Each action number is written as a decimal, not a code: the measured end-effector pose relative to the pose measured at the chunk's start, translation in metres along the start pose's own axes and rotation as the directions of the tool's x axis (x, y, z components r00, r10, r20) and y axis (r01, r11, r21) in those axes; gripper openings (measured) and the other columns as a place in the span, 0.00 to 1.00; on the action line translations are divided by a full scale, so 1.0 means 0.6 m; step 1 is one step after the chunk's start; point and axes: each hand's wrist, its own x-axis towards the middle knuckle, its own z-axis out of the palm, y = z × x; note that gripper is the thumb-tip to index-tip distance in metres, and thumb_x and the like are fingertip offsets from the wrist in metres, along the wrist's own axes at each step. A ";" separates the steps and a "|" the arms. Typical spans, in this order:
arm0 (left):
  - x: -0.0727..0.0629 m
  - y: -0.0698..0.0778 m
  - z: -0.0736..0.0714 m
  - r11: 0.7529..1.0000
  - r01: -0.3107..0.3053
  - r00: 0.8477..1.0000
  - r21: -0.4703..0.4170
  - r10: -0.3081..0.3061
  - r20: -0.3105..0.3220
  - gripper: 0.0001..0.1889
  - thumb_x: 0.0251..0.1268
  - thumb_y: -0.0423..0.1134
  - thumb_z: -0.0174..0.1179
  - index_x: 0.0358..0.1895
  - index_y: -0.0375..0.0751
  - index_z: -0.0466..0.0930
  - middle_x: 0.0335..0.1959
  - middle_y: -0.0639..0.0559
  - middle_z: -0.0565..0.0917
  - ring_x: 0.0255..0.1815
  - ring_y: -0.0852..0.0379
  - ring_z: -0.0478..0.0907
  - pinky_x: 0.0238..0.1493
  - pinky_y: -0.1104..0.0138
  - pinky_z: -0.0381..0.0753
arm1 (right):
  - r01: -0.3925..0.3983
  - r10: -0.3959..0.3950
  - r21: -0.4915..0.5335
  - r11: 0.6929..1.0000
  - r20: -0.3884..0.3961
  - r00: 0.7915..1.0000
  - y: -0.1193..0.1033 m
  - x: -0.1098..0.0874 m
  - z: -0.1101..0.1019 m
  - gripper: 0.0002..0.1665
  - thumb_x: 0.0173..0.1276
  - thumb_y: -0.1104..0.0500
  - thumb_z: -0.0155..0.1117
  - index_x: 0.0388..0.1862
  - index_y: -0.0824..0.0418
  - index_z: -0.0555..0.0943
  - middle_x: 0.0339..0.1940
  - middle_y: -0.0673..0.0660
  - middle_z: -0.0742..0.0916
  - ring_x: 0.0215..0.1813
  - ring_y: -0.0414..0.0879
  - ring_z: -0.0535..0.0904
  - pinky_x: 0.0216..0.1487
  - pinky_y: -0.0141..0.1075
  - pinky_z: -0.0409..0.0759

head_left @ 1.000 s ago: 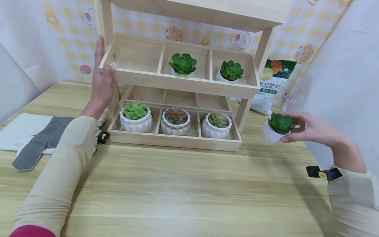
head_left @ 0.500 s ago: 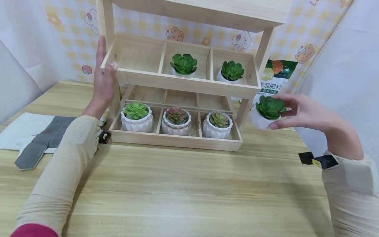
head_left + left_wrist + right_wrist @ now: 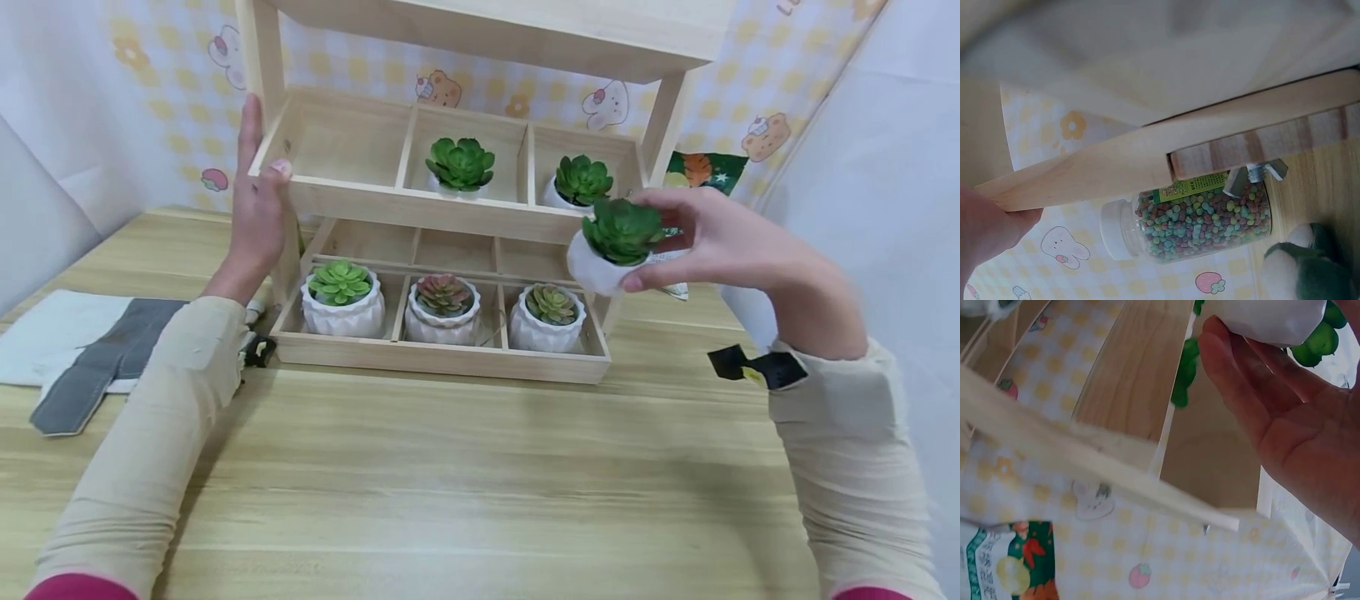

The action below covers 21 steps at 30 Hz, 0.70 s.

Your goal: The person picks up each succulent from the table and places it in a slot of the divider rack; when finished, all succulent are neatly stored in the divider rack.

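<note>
My right hand (image 3: 723,242) holds a small white pot with a dark green succulent (image 3: 622,232) by its side, raised in front of the right end of the wooden shelf (image 3: 442,361). In the right wrist view the fingers (image 3: 1235,381) lie against the white pot (image 3: 1272,322). My left hand (image 3: 258,208) grips the shelf's left side at the middle tier, thumb on its front corner. That tier holds a green succulent (image 3: 460,164) in its middle compartment and another green succulent (image 3: 582,180) at right; its left compartment is bare.
Lowest tier: light green (image 3: 342,302), reddish (image 3: 443,307) and pale green (image 3: 549,317) potted succulents. A fertiliser bag (image 3: 705,171) stands behind right, partly hidden. A grey-and-white cloth item (image 3: 112,350) lies left. The left wrist view shows a jar of coloured granules (image 3: 1197,222) behind the shelf.
My right hand has carried the potted succulent leftward and up, from beside the shelf to in front of the middle tier's right end. My left hand stays on the shelf.
</note>
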 end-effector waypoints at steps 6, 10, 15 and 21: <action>0.002 -0.002 -0.003 1.000 0.007 1.000 -0.004 -0.007 0.005 0.36 0.62 0.36 0.36 0.75 0.49 0.38 0.74 0.60 0.46 0.70 0.59 0.50 0.67 0.65 0.43 | 0.027 -0.028 0.039 0.999 0.033 0.999 -0.029 0.038 0.020 0.32 0.53 0.65 0.71 0.57 0.65 0.72 0.49 0.56 0.80 0.51 0.47 0.76 0.52 0.32 0.74; 0.001 -0.002 -0.001 1.000 0.002 1.000 -0.010 -0.002 0.002 0.36 0.62 0.37 0.37 0.75 0.49 0.39 0.73 0.60 0.47 0.70 0.59 0.51 0.67 0.66 0.44 | 0.046 -0.048 0.048 0.998 0.044 0.998 -0.047 0.061 0.029 0.30 0.52 0.63 0.72 0.55 0.65 0.73 0.48 0.55 0.81 0.52 0.47 0.77 0.53 0.34 0.73; 0.000 -0.001 0.000 1.000 -0.002 1.000 0.000 0.002 -0.005 0.36 0.61 0.38 0.38 0.75 0.50 0.40 0.73 0.62 0.47 0.69 0.60 0.52 0.67 0.67 0.46 | 0.062 -0.065 0.059 0.996 0.048 0.997 -0.068 0.087 0.037 0.31 0.51 0.62 0.73 0.55 0.65 0.74 0.46 0.55 0.82 0.48 0.47 0.79 0.51 0.34 0.74; 0.000 0.000 0.000 1.000 0.003 1.000 -0.007 -0.003 -0.007 0.36 0.61 0.37 0.38 0.75 0.50 0.40 0.73 0.63 0.46 0.69 0.60 0.51 0.66 0.68 0.46 | 0.103 -0.105 0.049 0.993 0.039 0.994 -0.092 0.120 0.045 0.30 0.50 0.61 0.74 0.53 0.67 0.75 0.43 0.57 0.83 0.45 0.47 0.80 0.49 0.35 0.76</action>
